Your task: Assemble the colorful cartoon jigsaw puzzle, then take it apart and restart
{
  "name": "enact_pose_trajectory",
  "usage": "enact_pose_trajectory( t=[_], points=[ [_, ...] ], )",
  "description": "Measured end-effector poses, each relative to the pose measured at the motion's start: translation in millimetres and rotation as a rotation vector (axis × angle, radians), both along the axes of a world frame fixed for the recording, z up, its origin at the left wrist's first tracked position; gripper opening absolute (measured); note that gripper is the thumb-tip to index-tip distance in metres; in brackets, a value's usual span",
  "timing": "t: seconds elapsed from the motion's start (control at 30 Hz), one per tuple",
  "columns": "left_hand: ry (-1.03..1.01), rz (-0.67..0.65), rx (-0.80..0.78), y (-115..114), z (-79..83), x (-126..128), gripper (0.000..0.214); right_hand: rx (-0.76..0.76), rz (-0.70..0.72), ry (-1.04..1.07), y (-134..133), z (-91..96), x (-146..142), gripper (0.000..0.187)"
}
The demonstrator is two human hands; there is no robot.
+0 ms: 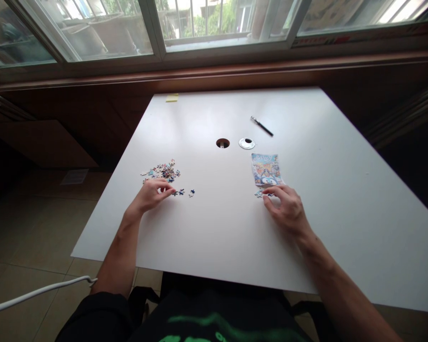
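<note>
My left hand is at the near side of a heap of small jigsaw pieces. Its thumb and index finger are pinched at a dark jigsaw piece, mostly covered by the fingertips. Just right of them lie a few loose blue and white jigsaw pieces. My right hand has its thumb and index finger curled around light blue jigsaw pieces, partly hidden under the fingers. Directly beyond these lies a colourful picture sheet with a blue cartoon figure, its near edge by my right fingers.
The white table has a round cable hole with a metal cover ring next to it. A black pen lies farther back. A yellow sticky note is at the far left edge. A white cable hangs by my left arm.
</note>
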State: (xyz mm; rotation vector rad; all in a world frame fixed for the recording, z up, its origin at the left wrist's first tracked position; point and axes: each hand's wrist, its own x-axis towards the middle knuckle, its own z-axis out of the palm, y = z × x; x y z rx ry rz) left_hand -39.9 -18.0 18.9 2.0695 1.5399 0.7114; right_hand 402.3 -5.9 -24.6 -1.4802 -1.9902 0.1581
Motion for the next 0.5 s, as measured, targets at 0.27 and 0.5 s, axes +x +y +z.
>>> enact_pose_trajectory(
  t=[0.27, 0.5],
  points=[
    [0.029, -0.045, 0.114, -2, -8.2, 17, 0.020, -0.012, 0.006, 0.008, 0, 1.5, -1, 0.011],
    [0.116, -0.308, -0.017, -9, 0.9, 44, 0.022, -0.024, 0.024, 0.019, 0, 1.6, -1, 0.012]
  ],
)
